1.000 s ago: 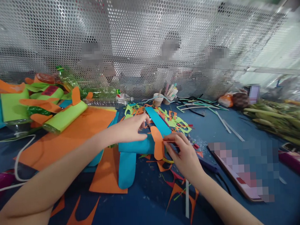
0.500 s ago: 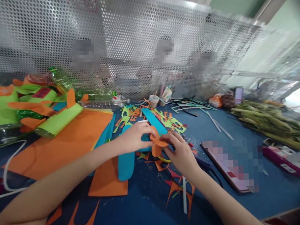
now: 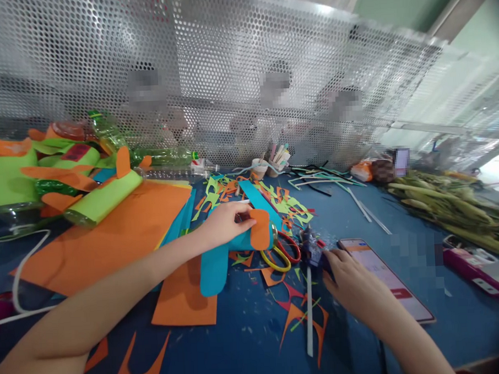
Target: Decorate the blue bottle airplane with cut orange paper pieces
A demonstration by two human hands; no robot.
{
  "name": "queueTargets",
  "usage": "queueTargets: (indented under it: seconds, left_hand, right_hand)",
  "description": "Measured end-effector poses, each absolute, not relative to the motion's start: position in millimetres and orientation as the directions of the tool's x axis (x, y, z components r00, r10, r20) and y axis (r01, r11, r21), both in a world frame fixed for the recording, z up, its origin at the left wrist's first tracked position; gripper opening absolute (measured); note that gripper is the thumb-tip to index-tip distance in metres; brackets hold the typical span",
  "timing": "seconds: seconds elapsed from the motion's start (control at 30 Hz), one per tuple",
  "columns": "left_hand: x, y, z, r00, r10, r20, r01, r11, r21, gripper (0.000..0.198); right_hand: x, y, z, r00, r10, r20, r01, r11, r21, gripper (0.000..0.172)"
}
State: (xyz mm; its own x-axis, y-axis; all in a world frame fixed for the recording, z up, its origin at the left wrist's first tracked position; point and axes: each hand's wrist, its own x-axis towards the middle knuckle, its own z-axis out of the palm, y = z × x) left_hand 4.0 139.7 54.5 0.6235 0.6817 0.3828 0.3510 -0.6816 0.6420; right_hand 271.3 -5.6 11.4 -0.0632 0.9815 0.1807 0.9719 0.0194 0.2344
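My left hand (image 3: 228, 225) is closed, pinching an orange paper cutout (image 3: 260, 230) with rounded ends. The cutout is in front of a blue paper-covered bottle (image 3: 240, 242), whose clear neck shows just right of it. A blue rounded paper wing (image 3: 214, 271) extends from the bottle toward me, and another blue strip (image 3: 258, 202) points away. My right hand (image 3: 346, 273) has its fingers around the handle of a dark blue glue gun (image 3: 313, 251) lying on the table. A white glue stick (image 3: 309, 316) lies beside it. Scissors (image 3: 283, 254) with red and yellow handles are between the hands.
Orange paper sheets (image 3: 111, 237) cover the left side, below green paper-wrapped bottles (image 3: 105, 199). Paper scraps (image 3: 289, 204) are scattered mid-table. A phone (image 3: 392, 285) lies right of my right hand. Behind stand cups of sticks (image 3: 278, 162) and a perforated metal screen (image 3: 227, 55).
My right hand has let go of the orange cutout and moved right and down to the glue gun. My left hand still holds the cutout, now turned with one flat rounded face showing.
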Motion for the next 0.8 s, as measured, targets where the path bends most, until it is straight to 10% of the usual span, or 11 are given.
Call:
queueTargets:
  seconds: [0.27,0.53,0.8]
  left_hand:
    - [4,135,58,0.499,0.774,0.390,0.382,-0.600,0.703,0.016]
    - [6,133,51,0.418,0.816,0.400,0.327,-0.546,0.772,0.014]
    - [7,127,54,0.393,0.839,0.376,0.276,-0.498,0.822,0.017]
  right_hand:
    - [279,9,6,0.024,0.987,0.162,0.995,-0.039,0.093,0.016]
    - [253,3,31,0.099,0.860,0.501,0.989,-0.030,-0.145,0.026]
    - [219,-18,78,0.087,0.963,0.255,0.882,0.045,-0.470,0.043]
